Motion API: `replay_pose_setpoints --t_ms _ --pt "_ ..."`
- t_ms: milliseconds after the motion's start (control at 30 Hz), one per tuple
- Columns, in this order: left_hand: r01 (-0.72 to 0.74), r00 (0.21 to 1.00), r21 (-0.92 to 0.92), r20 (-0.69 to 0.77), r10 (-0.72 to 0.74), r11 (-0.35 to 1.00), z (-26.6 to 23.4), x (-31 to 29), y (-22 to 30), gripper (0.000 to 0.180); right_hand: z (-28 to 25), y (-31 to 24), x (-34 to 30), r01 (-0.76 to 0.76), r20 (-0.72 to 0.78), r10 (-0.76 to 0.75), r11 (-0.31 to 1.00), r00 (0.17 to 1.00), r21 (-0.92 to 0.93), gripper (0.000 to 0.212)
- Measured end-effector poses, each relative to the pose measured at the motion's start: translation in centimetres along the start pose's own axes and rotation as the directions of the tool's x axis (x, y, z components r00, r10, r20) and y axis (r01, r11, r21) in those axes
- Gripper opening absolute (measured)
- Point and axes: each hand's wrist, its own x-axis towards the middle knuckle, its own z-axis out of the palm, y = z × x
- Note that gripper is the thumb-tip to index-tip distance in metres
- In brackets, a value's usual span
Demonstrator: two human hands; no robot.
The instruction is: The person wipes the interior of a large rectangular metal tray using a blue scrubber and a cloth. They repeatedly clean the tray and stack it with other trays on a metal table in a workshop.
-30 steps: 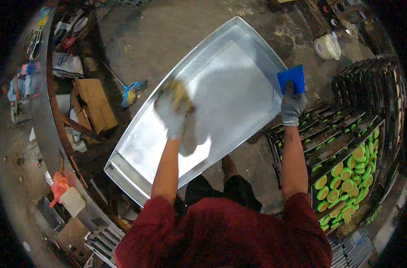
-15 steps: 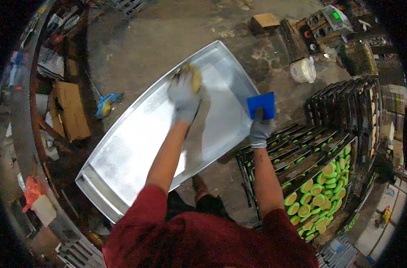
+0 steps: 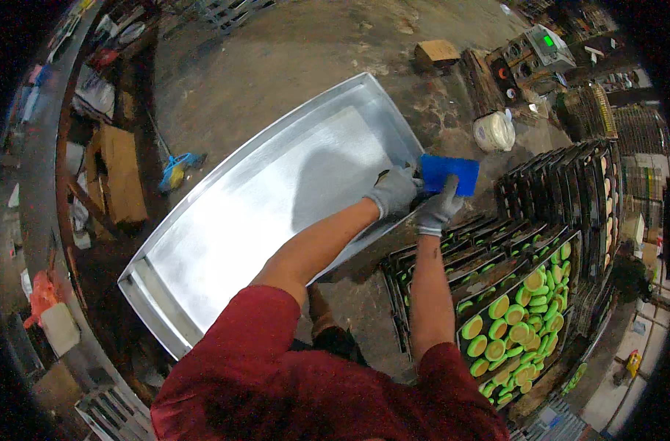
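Note:
My right hand (image 3: 439, 211), in a grey glove, grips a flat blue rectangular piece (image 3: 449, 175) just outside the right rim of a long, shallow metal tray (image 3: 335, 147). Beside it my gloved left hand (image 3: 395, 192) is over that same rim, next to the left end of the blue piece. The left fingers are curled in. Whatever they may hold is hidden, and I cannot tell whether they touch the blue piece. The tray slants from lower left to upper right in front of me, and a shadow falls on its bare inside.
Close to my right forearm, a dark rack (image 3: 474, 257) carries many round green pieces with tan centres (image 3: 522, 331). More dark racks (image 3: 552, 191) rise behind it. A white tub (image 3: 494, 132) and a cardboard box (image 3: 437, 51) stand beyond. At left are shelving and another cardboard box (image 3: 122, 173).
My left hand has moved right, from the tray's far middle to its right rim. The yellowish thing under it no longer shows. The blue piece has shifted slightly right and tilted.

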Motion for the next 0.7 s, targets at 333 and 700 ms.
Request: replay_pose_setpoints --t_ms 333,700 --pt "0.025 0.964 -0.003 0.266 -0.024 1.0 -6.1 -34.9 -2.1 0.05 -6.3 4.5 4.2 0.166 0.257 0.055 0.628 0.965 -0.76 0.034" --pt "0.649 0.705 0.254 0.154 -0.692 0.718 -5.3 -67.7 -3.5 0.022 1.7 3.4 -0.4 0.175 0.493 0.615 0.503 0.616 -0.847 0.04"
